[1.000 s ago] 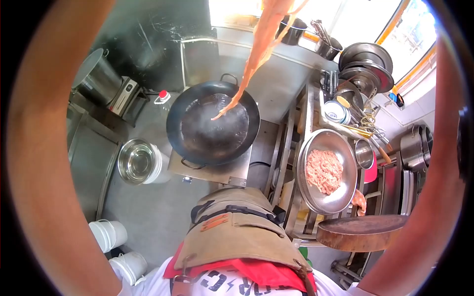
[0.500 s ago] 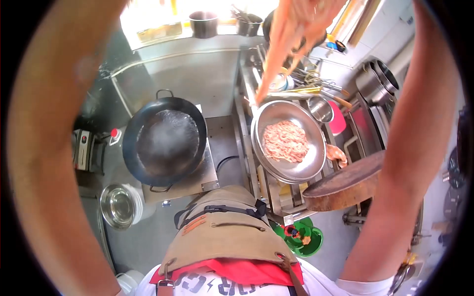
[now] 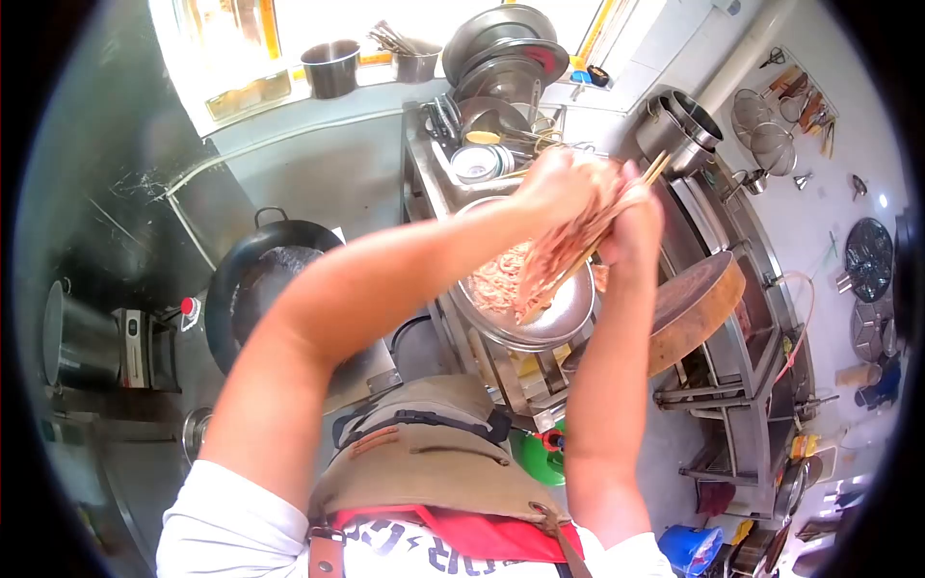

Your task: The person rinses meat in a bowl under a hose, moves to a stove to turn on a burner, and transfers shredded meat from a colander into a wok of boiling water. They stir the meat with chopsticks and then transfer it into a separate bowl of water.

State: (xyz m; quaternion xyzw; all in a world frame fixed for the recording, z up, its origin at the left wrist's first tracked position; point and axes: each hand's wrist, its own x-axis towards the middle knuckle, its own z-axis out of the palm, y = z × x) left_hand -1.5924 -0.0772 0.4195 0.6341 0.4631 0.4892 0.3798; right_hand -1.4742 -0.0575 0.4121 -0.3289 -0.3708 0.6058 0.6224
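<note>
Both my hands are up over the shiny metal strainer bowl (image 3: 570,316), where strips of raw meat (image 3: 491,284) lie. Long wooden chopsticks (image 3: 658,169) slant through my right hand (image 3: 634,223), which is closed around them. Close by on the left, my left hand (image 3: 567,185) has its fingers curled, smeared by motion. From between the hands a reddish-brown streaked bundle (image 3: 568,252) reaches down over the meat; what it is I cannot tell. My left forearm crosses in front of the black wok (image 3: 224,303) and hides much of it.
A thick round chopping board (image 3: 701,313) stands tilted right of the bowl. Dark pots (image 3: 330,72) and stacked lids (image 3: 506,43) line the window ledge. Small bowls (image 3: 477,162) and utensils crowd the shelf behind the bowl. A green bin (image 3: 540,460) sits on the floor.
My hands have come down from near the camera to above the meat bowl, with chopsticks now visible in the right. My left arm has swung across the wok; the view has shifted.
</note>
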